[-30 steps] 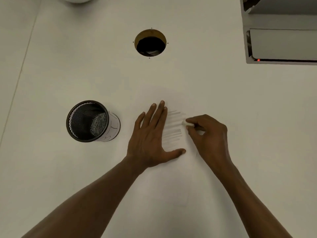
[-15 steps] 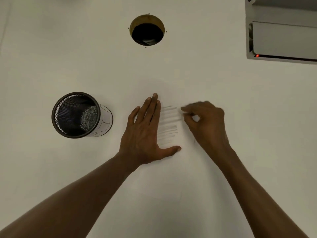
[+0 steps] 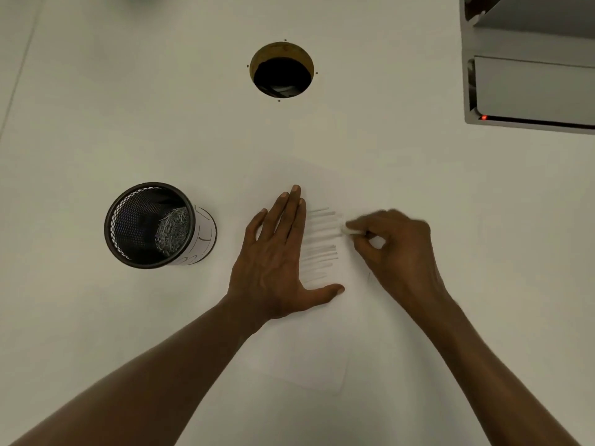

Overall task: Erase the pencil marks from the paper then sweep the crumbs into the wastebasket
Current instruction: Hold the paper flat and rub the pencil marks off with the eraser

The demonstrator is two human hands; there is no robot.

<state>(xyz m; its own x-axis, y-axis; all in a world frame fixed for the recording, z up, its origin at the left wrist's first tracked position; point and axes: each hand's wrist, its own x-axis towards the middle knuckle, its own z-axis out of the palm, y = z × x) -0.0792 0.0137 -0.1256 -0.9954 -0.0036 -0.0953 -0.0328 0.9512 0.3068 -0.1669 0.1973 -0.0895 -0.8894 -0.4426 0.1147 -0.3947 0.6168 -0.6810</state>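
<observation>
A pale, off-white table point(image 3: 112, 91) fills nearly the whole view, with a faint seam running down its far left side. One black mesh wastebasket point(image 3: 151, 225) stands on the left part of the table, upright, with a clump of grey shreds point(image 3: 172, 231) inside and a white band around its outer wall. Farther back, near the middle, one round hole point(image 3: 281, 70) is cut through the tabletop, dark inside. One sheet of white paper point(image 3: 309, 358) lies in the middle, barely set off from the table; its near edge and lower right corner show faintly. The left hand point(image 3: 277, 259) lies flat on the paper, fingers straight and together, thumb spread out to the side. Just right of those fingers sits one patch of grey pencil marks point(image 3: 320, 246), a stack of roughly horizontal strokes. At the upper right edge of that patch the right hand point(image 3: 396, 249) pinches one small white eraser point(image 3: 351, 230) between thumb and fingertips, its tip on the paper. One grey box-like device point(image 3: 528, 88) with a small red light point(image 3: 484, 117) sits at the far right back corner. Bare table lies between basket and paper, and to the right of the right hand
</observation>
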